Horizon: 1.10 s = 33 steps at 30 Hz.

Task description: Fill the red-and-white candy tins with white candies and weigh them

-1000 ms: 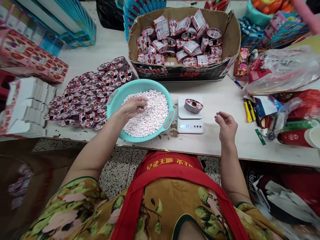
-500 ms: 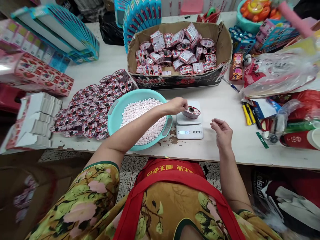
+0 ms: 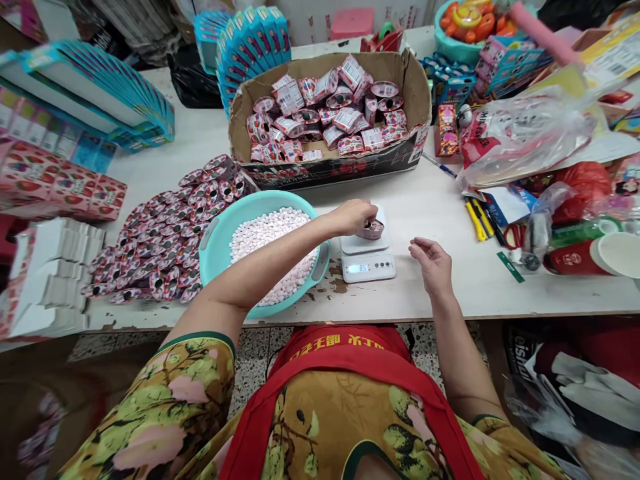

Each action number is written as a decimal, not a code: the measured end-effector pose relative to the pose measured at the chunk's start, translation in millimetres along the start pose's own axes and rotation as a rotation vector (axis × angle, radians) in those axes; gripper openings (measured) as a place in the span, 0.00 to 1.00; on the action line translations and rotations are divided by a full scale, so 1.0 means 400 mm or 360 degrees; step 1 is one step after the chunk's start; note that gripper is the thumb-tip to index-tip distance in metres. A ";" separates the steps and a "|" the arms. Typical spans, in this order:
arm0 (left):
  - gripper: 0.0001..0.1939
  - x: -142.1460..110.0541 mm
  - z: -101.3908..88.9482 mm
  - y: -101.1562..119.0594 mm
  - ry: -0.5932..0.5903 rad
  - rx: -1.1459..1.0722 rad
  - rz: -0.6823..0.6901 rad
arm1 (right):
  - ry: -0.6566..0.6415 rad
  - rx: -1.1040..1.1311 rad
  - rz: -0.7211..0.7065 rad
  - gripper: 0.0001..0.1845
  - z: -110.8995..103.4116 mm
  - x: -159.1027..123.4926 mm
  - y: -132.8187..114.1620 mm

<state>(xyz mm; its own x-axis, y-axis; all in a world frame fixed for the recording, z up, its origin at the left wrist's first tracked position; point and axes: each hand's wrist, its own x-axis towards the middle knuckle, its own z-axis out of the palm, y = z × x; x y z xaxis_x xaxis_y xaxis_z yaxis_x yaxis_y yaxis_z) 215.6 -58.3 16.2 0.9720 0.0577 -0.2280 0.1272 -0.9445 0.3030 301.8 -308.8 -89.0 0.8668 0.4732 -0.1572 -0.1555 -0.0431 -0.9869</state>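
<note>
A small oval printed tin (image 3: 373, 231) with a dark opening in its top lies on the white digital scale (image 3: 369, 268), whose display seems to read 85. Over the tin's opening is my left hand (image 3: 356, 217), fingertips pinched together; whatever they hold is hidden. My left forearm crosses above a turquoise basin (image 3: 213, 250) of pale pink candies (image 3: 270, 230). To the right of the scale, my right hand (image 3: 434, 265) hovers near the table, thumb and fingers drawn together, with nothing visible in them.
Several similar tins (image 3: 160, 237) stand packed together left of the basin. Behind the scale, a cardboard box (image 3: 330, 170) holds more tins. Cutter knives (image 3: 477, 220), a plastic bag (image 3: 520, 130) and a red cup (image 3: 575, 259) lie at right. White cartons (image 3: 55, 280) are stacked at left.
My left hand has closed in over the tin's opening, covering more of it. The display has gone from about 84 to 85. The whole view has shifted slightly; my right hand keeps its pose.
</note>
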 end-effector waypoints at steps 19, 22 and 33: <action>0.19 -0.109 -0.041 -0.073 0.0988 -0.2309 -0.0736 | 0.0043 0.0005 -0.0034 0.26 -0.015 -0.005 -0.013; 0.16 -0.217 -0.039 -0.102 0.1183 -0.2391 -0.0834 | 0.0053 0.0000 -0.0020 0.27 -0.028 -0.004 -0.011; 0.03 -0.414 0.073 -0.232 0.0802 -0.1744 -0.1067 | 0.0011 -0.0012 0.0005 0.27 -0.012 -0.004 0.015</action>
<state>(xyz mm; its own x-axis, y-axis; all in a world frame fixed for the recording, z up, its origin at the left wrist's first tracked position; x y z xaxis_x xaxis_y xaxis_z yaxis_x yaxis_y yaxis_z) 37.1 10.4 -1.3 0.5994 0.7279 -0.3329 0.4559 0.0314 0.8895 302.0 -314.1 -94.9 0.8696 0.4669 -0.1604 -0.1545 -0.0512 -0.9867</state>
